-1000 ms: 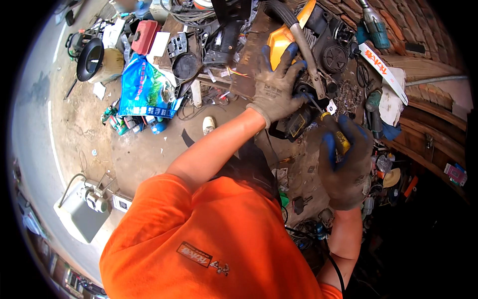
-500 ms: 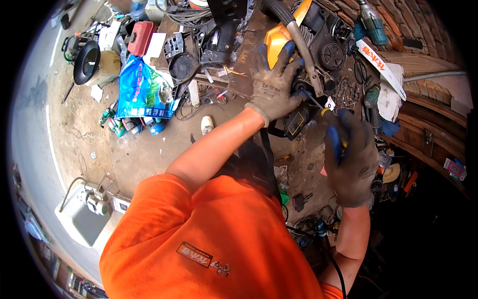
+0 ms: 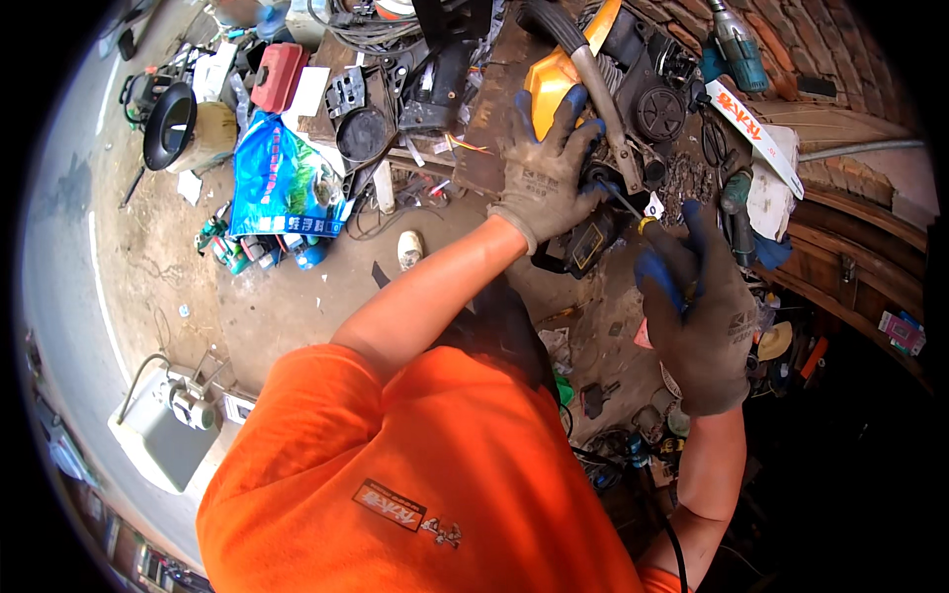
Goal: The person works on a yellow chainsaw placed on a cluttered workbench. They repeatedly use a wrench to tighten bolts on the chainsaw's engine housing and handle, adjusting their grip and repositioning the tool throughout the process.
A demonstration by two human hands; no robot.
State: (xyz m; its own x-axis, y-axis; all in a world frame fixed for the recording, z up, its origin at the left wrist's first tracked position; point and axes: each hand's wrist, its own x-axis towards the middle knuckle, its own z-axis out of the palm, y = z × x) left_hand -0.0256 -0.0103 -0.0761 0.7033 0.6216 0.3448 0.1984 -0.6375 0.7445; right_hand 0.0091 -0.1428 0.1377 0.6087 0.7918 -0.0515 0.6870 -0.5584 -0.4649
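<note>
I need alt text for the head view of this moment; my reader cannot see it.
A gloved right hand holds a screwdriver toward a dark machine with a yellow-orange cover, while the gloved left hand is spread over it. Below is the wearer's orange shirt; a blue bag lies at left.

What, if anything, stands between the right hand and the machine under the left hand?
Nothing visible blocks the way: the screwdriver spans the gap from the right hand toward the machine, ending near the left hand. A white tag sits beside the screwdriver.
</note>
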